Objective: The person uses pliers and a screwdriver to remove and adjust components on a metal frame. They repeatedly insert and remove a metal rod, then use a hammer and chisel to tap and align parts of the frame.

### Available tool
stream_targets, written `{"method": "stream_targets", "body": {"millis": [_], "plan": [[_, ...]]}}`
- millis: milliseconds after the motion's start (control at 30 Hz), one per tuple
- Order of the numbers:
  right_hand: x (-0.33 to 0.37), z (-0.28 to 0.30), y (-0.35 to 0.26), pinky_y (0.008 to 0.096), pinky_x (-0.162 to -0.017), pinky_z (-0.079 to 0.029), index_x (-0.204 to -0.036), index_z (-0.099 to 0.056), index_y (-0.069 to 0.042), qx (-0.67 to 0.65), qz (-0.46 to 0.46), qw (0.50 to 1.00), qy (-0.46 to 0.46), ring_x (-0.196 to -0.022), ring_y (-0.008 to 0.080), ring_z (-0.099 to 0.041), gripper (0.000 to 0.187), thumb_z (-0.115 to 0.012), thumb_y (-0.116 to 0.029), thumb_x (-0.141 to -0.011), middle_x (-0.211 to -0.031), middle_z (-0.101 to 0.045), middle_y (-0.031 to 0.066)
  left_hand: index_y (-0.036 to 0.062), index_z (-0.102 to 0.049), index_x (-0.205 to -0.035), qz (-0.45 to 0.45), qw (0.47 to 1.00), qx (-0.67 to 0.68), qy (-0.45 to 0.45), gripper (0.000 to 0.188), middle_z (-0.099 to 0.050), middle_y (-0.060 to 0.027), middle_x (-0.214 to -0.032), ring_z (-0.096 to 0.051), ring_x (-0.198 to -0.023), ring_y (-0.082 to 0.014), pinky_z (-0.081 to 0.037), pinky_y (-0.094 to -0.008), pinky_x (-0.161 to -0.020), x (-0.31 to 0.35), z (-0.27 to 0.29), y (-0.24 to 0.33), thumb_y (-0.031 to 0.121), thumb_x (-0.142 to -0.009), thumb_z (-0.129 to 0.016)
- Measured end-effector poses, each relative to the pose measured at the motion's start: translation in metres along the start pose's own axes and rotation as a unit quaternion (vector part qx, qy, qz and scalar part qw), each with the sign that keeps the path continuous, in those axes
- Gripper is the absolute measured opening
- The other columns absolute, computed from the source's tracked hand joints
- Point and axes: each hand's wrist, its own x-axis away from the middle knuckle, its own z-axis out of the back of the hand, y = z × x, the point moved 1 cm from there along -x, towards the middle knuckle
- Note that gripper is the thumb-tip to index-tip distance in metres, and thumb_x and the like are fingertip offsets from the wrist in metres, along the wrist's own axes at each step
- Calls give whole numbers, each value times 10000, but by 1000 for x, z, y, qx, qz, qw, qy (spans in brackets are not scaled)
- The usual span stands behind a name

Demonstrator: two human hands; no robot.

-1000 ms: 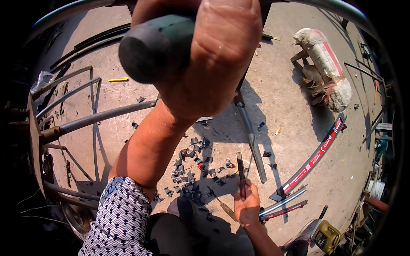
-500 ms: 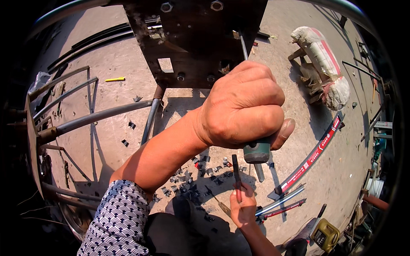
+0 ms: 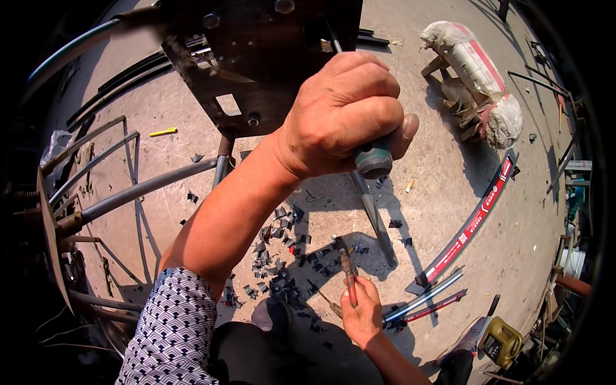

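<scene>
My left hand [image 3: 346, 112] is closed round the green handle of a screwdriver [image 3: 374, 160]; the handle's butt shows below my fist. Its thin metal shaft runs up from the fist to a square hole in a dark metal plate [image 3: 269, 64], and its tip is hidden. The plate carries hex nuts and further cut-outs. Lower down, over the floor, my right hand [image 3: 363, 314] is wrapped round a slim red-handled tool [image 3: 348, 266] with a dark metal head pointing away from me; its exact kind is unclear.
Many small black clips or scraps [image 3: 276, 276] litter the floor. Metal tubing [image 3: 154, 183] stands at left. On the right are a sack-wrapped bench [image 3: 478, 70], a red-and-black curved strip [image 3: 478, 221] and an olive jug [image 3: 500, 343]. A yellow pen-like thing [image 3: 163, 132] lies at left.
The plate and my left fist sit higher and further left in the view. The red-handled tool has turned, showing its head. The screwdriver's shaft is still at the hole.
</scene>
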Motion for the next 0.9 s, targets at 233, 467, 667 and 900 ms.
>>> {"method": "stream_targets", "body": {"millis": [233,467,667,900], "plan": [[1,2,2,471,-1039,-485,-1265,-681,-13,-2,-3,1000,-20,-1189,418,-604,351,-671,-146,-941,-1312,-616,235,60,-607,-879,-35,999,-19,5,219,-622,-65,-801,-629,-733,-214,-585,-452,-899,-3,-4,-21,-64,-769,-750],[-3,1,3,469,-1046,-481,-1266,-680,-23,-16,-29,999,-20,-1203,418,-597,348,-673,-144,-940,-1325,-607,231,65,-600,-903,6,999,-33,27,194,-625,-62,-783,-640,-725,-218,-570,-479,-939,3,-12,-17,3,-823,-766],[-6,-4,7,474,-1045,-482,-1284,-675,-40,19,-1,1000,-18,-1225,408,-581,365,-684,-145,-935,-1337,-593,211,80,-602,-891,38,998,-38,18,212,-616,-52,-778,-636,-721,-215,-554,-491,-975,10,-10,-6,19,-805,-785],[-17,-15,12,495,-988,-478,-1260,-655,-29,165,118,979,0,-1123,429,-553,381,-689,-69,-882,-1208,-601,218,95,-589,-824,94,995,23,-27,242,-605,-35,-798,-614,-745,-215,-576,-460,-949,30,15,50,76,-779,-826]]}}
